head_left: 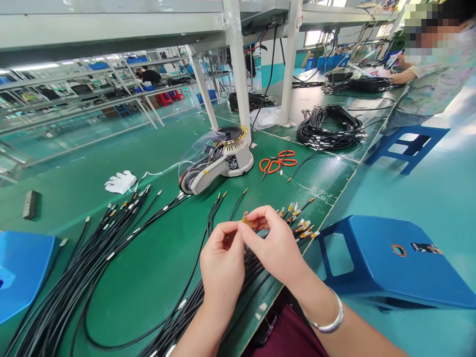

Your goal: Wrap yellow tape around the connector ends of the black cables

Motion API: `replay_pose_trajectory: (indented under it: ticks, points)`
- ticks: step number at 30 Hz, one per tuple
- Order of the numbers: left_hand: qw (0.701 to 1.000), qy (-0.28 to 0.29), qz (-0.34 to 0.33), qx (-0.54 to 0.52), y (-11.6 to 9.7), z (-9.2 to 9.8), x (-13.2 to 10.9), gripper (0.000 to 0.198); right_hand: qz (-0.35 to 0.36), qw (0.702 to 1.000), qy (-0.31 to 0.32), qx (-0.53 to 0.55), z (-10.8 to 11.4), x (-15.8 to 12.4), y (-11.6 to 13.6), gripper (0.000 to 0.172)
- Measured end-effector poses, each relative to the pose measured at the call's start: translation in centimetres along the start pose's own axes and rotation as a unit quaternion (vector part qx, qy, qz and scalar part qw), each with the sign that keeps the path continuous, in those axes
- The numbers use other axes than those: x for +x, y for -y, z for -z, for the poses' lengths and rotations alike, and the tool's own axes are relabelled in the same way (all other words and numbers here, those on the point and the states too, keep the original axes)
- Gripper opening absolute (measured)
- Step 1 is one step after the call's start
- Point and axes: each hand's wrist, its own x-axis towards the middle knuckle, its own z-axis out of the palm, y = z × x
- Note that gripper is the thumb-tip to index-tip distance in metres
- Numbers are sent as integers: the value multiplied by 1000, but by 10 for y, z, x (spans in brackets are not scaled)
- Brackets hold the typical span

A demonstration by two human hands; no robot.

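My left hand [224,255] and my right hand [275,240] meet above the bench, thumbs and forefingers pinched together. Between the fingertips a small connector end with amber tape [245,217] pokes up; the fingers hide most of it, and its cable is not plainly visible. Beneath both hands runs a bundle of black cables [197,302]. More cable ends with white and amber tips [303,228] fan out to the right of my right hand. Beyond the hands lie a few loose cable ends with amber tips [222,195].
A grey tape dispenser [238,161] stands at the back, with orange-handled scissors [270,166] beside it. Another black cable bundle [92,253] and a white glove [121,182] lie left. Blue stools [401,258] flank the bench's right edge. A co-worker [439,84] sits beyond a cable coil [330,128].
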Motion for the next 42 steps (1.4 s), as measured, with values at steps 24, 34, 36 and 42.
replay_pose_trajectory:
  ticks: [24,34,36,42]
  points:
    - [980,112,97,-132,9,7,11,19,-58,979,79,179,10,10,-9,19]
    - [976,152,95,-127,11,9,14,17,-74,960,119,240,13,14,-11,20]
    - [978,152,87,-115,11,9,13,17,-75,957,125,251,13,15,-13,21]
    - [983,155,69,-74,10,9,13,17,-87,951,129,268,11,18,-17,23]
